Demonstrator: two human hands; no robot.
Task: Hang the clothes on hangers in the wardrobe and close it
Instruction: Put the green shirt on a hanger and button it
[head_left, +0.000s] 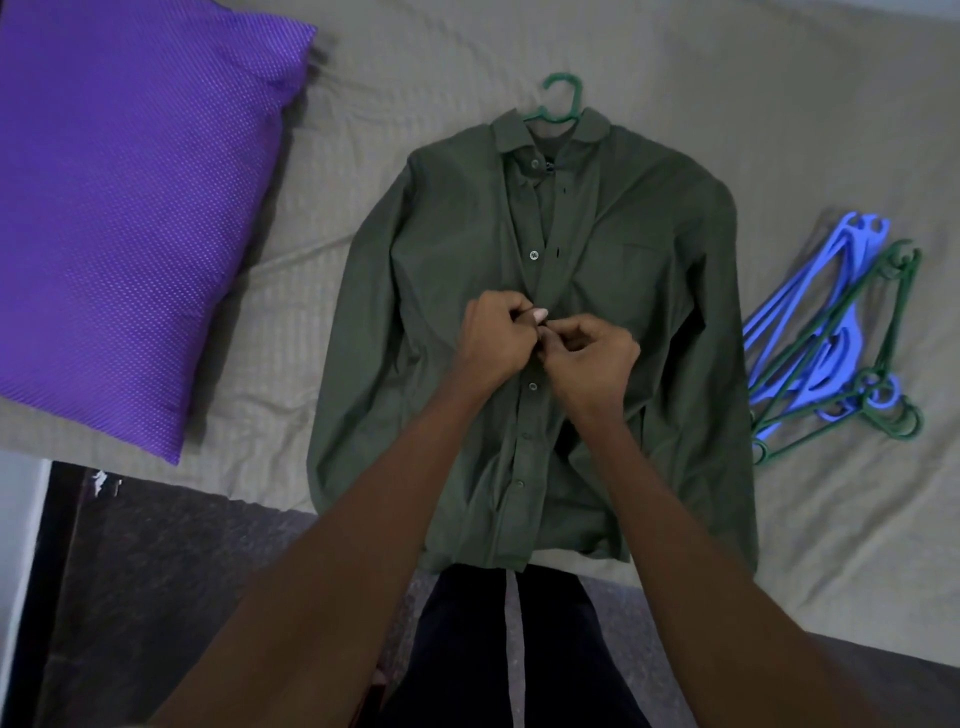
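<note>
Well left of the fingers, a purple pillow (130, 208) lies on the bed (363, 78). The left hand (493, 335) and the right hand (592, 358) meet at the placket of the green shirt (441, 291), fingers (537, 315) of both pinched on the cloth at a mid-chest button. The shirt lies flat on the bed, already on a green hanger (558, 98) whose hook shows beyond the collar. Well right of the fingers sits a heap of spare hangers (831, 343), blue and green.

Judgement: an early stage. Upper buttons look undone; hanging and closing remain. The wardrobe is out of view; the button itself is hidden by the fingers.
</note>
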